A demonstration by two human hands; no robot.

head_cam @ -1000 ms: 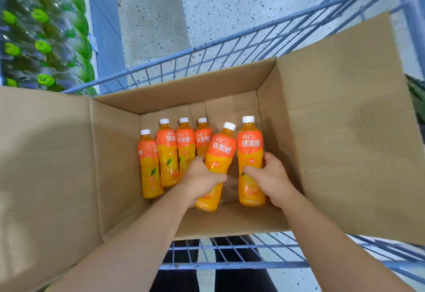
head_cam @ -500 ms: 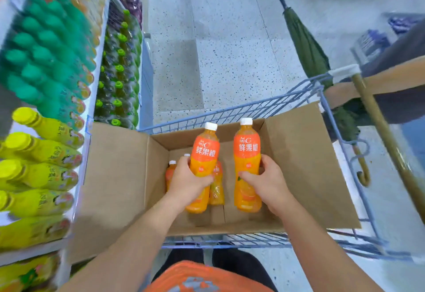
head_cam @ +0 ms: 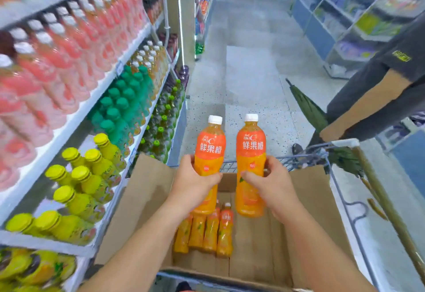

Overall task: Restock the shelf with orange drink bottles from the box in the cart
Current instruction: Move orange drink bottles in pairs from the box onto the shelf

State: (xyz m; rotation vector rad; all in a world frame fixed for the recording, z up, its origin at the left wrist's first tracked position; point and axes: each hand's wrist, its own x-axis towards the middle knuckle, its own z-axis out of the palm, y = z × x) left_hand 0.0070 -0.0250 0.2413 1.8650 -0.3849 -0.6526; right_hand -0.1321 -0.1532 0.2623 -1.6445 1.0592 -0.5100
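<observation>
Gripping one orange bottle (head_cam: 209,153) per hand (head_cam: 195,181), seemingly four bottles (head_cam: 204,232) boxed.

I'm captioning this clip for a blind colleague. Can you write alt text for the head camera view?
Two bare hands, left hand and right hand, each hold an upright orange drink bottle above an open cardboard box in a cart, where four more bottles remain. Stocked drink shelves run along the left.
</observation>
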